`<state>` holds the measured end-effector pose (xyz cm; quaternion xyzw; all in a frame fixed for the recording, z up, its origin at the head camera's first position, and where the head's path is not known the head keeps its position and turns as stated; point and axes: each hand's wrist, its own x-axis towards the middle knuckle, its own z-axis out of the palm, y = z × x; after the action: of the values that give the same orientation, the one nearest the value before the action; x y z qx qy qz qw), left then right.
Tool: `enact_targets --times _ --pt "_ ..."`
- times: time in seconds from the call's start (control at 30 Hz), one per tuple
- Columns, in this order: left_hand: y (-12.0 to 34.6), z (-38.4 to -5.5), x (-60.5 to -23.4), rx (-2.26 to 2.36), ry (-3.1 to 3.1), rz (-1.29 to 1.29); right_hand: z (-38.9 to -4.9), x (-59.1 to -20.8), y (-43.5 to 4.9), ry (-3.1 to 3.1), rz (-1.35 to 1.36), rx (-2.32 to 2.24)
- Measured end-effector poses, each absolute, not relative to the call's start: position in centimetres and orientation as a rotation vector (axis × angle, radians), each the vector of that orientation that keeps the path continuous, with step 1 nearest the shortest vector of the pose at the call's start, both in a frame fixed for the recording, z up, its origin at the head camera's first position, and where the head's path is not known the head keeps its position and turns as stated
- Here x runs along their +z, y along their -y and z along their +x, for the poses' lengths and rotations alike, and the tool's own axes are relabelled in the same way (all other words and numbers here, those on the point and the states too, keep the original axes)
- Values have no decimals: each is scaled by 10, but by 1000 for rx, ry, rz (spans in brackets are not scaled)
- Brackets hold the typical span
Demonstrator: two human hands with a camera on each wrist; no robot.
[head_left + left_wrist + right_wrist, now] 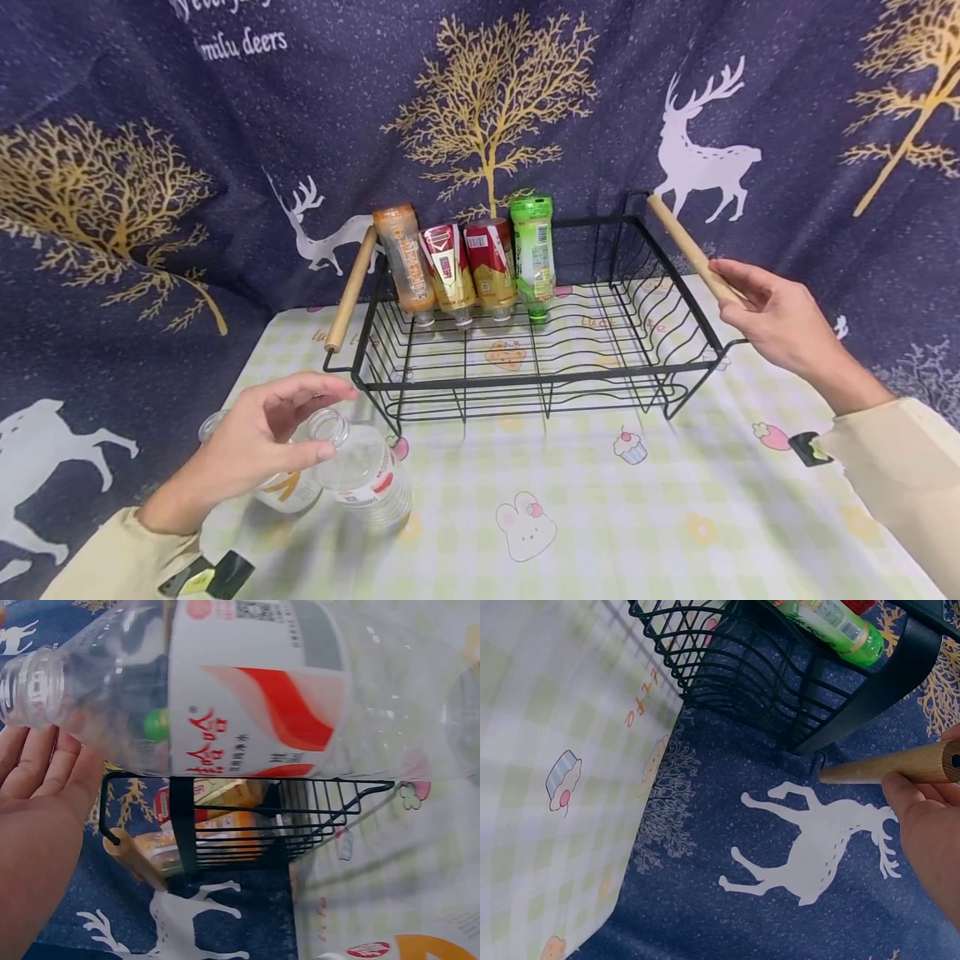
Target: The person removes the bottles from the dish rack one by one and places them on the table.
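Observation:
My left hand [255,437] is at the neck of a clear plastic water bottle [375,483], its thumb and fingers spread with a gap around the neck. In the left wrist view, that bottle [259,690] shows a red and white label. A second clear bottle [291,493] stands behind, partly hidden by this hand. My right hand [783,321] grips a wooden handle [690,250] of a black wire basket [540,377], thumb on the near side. Inside the basket several drink bottles lean upside down at the back left: an orange one [405,258], two red-and-gold ones [450,271] and a green one [534,250].
The basket's other wooden handle [351,292] rises on the left, above my left hand. A checked tablecloth [600,517] with cartoon prints covers the table. Behind hangs a dark blue cloth [330,100] with deer and golden trees.

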<state>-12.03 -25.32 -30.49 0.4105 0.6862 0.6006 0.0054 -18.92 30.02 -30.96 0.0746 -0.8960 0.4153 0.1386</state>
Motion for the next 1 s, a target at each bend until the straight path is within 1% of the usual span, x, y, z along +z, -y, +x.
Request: enact_targets --times 0.2,0.3,0.67,0.87,1.0 --pt "253 -123 -297 1900 -2138 1259 -189 -309 -301 2578 224 1199" --pt "253 -123 -290 1910 -2182 1204 -188 -309 -301 2578 228 1194" --pt "251 -130 -269 1915 -2427 910 -188 -307 -301 2589 235 1189" --pt "248 -138 -266 1933 -2518 686 -188 -307 -301 2591 248 1162" --pt "246 -146 -267 1995 -2531 612 -188 -307 -301 2592 259 1143"
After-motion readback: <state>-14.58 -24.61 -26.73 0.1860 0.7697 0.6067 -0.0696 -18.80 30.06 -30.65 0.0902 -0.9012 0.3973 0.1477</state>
